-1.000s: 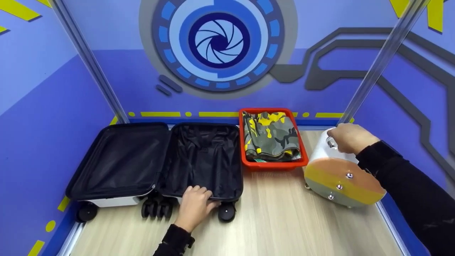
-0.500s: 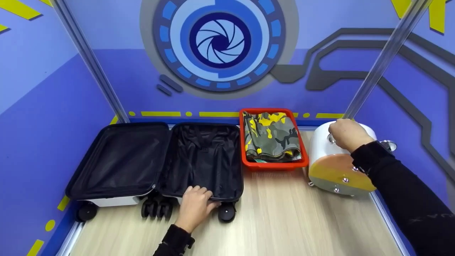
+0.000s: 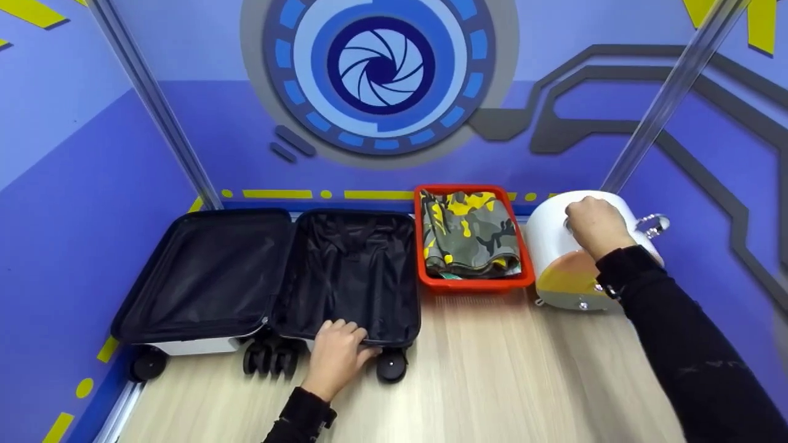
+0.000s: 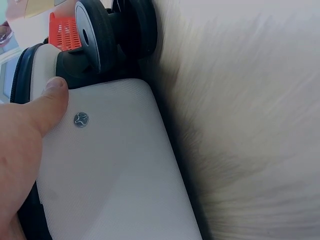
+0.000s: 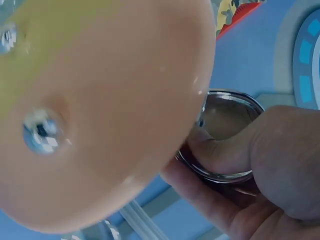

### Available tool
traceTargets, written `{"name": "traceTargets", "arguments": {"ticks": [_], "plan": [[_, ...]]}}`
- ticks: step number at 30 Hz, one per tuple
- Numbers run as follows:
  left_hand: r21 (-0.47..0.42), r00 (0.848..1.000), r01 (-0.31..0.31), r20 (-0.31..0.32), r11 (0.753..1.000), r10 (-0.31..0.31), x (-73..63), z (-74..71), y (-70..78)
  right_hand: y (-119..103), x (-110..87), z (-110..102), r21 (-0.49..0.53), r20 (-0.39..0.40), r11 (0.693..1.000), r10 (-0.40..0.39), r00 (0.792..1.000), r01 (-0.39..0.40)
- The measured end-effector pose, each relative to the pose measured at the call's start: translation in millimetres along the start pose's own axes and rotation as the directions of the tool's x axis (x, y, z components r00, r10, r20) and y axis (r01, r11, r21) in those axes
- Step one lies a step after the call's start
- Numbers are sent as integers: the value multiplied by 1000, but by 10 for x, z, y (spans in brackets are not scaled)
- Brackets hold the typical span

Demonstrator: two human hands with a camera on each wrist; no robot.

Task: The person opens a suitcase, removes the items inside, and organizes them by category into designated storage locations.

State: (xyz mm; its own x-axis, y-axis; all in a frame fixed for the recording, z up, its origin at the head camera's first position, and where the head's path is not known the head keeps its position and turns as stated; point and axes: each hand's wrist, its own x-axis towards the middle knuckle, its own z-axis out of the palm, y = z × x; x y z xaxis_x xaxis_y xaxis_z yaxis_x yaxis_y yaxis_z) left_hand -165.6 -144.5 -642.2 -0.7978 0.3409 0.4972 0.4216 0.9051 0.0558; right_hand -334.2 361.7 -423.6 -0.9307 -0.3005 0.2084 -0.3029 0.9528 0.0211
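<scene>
My left hand (image 3: 337,357) grips the front rim of an open suitcase (image 3: 357,289), fingers over the black-lined edge. In the left wrist view its thumb lies on the white shell (image 4: 120,165) near a wheel (image 4: 92,37). At the right, beside the red basket, my right hand (image 3: 597,227) holds a white rounded handbag (image 3: 548,231) with an orange, yellow and grey end. Seen from the right wrist, thumb and fingers pinch the bag's silver ring handle (image 5: 227,177). A second ring handle (image 3: 655,224) sticks out on the bag's far side. Round metal studs (image 5: 42,131) dot the striped end.
A red basket (image 3: 527,271) with a folded camouflage cloth (image 3: 474,240) stands between suitcase and bag. The suitcase's other half (image 3: 209,277) lies open to the left, near the left wall. Blue panels (image 3: 215,141) enclose the wooden table (image 3: 480,369) at the back and sides.
My right hand has carried the handbag back toward the rear wall, and it has turned so that more of its white side and its second ring show. The left hand stays on the suitcase rim.
</scene>
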Motion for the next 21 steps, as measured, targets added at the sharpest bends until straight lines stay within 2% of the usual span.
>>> {"name": "traceTargets", "arguments": {"ticks": [6, 11, 17, 21], "plan": [[0, 1000, -13, -22, 1000, 13, 10, -13, -6, -13, 83, 111, -6, -85, 1000, 27, 996, -28], [4, 1000, -7, -14, 1000, 7, 3, -8, -3, 12, 152, 246, 0, -140, 998, 66, 988, -66], [4, 1000, -2, 14, 1000, 2, -8, 6, 8, 49, 198, 344, 6, -172, 995, 104, 980, -105], [-5, 1000, 5, 8, 1000, -5, -4, 2, 5, 55, 232, 357, 35, -179, 993, 115, 977, -110]]}}
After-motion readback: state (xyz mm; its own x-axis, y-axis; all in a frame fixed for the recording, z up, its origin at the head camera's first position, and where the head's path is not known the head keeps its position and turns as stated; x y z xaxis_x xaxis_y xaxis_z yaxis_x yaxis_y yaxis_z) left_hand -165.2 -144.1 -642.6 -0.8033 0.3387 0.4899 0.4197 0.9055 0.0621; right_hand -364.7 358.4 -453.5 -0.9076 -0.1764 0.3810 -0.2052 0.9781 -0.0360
